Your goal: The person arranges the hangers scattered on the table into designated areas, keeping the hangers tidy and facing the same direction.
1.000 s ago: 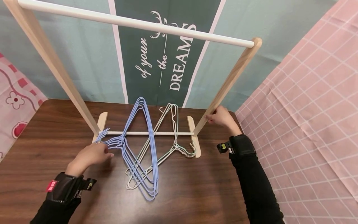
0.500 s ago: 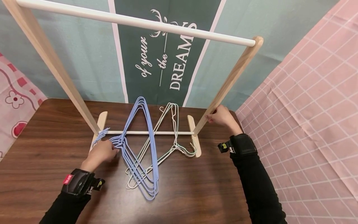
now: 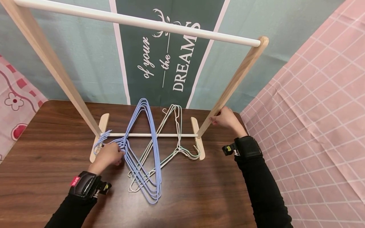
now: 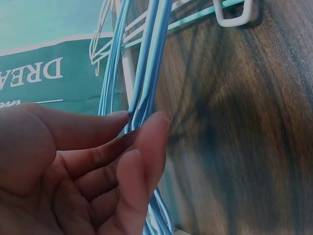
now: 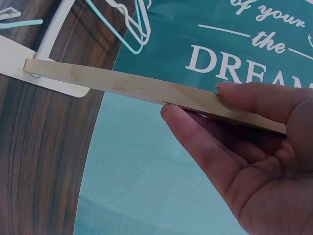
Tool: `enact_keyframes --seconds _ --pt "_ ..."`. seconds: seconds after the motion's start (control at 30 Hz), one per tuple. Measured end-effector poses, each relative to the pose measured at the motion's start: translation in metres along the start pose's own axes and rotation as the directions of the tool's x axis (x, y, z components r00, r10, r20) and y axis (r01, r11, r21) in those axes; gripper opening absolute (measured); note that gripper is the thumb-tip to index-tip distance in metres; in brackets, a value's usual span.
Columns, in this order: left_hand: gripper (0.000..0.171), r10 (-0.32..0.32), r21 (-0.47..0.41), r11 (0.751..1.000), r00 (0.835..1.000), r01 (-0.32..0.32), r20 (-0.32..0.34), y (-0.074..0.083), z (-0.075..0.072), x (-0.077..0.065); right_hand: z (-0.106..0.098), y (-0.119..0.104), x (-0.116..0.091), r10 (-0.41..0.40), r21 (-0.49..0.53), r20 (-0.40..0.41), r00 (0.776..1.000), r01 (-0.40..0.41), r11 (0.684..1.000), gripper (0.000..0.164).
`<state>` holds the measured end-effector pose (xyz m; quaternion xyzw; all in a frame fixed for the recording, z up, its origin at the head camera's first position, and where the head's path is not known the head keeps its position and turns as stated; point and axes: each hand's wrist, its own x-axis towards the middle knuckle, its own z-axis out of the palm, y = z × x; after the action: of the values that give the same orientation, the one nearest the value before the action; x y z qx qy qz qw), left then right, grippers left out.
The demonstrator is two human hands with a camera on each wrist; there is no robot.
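Observation:
A bundle of blue wire hangers (image 3: 156, 155) lies on the table, hooks pointing left. My left hand (image 3: 106, 155) is at their necks; in the left wrist view its thumb and fingertips pinch the gathered blue wires (image 4: 151, 58). On the right, my right hand (image 3: 226, 118) holds the lower part of a wooden rack's right post (image 3: 232, 85). The right wrist view has thumb and fingers on either side of that post (image 5: 127, 85). White and pale green hangers (image 3: 179, 148) lie partly under the blue ones.
The rack's white top rail (image 3: 142, 23) spans above the table, with a thin lower bar (image 3: 168, 135) near the tabletop. Its left post (image 3: 57, 69) rises beside the blue hooks. A printed curtain (image 3: 94, 63) hangs behind, and pink checked cloth (image 3: 319, 110) at right.
My left hand has moved right and slightly up, from beside the blue hooks to the hangers' necks. The right hand stays on the post, and the hangers have hardly shifted.

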<state>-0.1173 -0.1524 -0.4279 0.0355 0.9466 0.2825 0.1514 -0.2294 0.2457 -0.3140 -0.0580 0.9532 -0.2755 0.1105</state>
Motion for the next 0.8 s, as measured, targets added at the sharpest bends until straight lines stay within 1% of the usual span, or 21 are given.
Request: enact_keyframes --seconds 0.5,0.7,0.8 --pt "0.031 -0.011 -0.016 1.0 1.0 0.011 0.006 0.0003 0.0046 0.0021 0.0002 0.0007 0.0009 0.011 0.008 0.003 1.0 -0.011 1.0 0.028" --pt "0.029 -0.013 -0.034 0.999 1.0 0.013 -0.012 -0.0003 0.0085 0.0038 -0.0003 -0.0002 0.0003 0.008 0.001 0.001 1.0 -0.008 1.0 0.028" --pt "0.027 -0.015 -0.04 0.999 0.999 0.013 -0.039 0.0002 0.0104 0.0037 -0.0004 -0.0007 0.0 0.014 0.014 -0.002 1.0 -0.014 1.0 0.028"
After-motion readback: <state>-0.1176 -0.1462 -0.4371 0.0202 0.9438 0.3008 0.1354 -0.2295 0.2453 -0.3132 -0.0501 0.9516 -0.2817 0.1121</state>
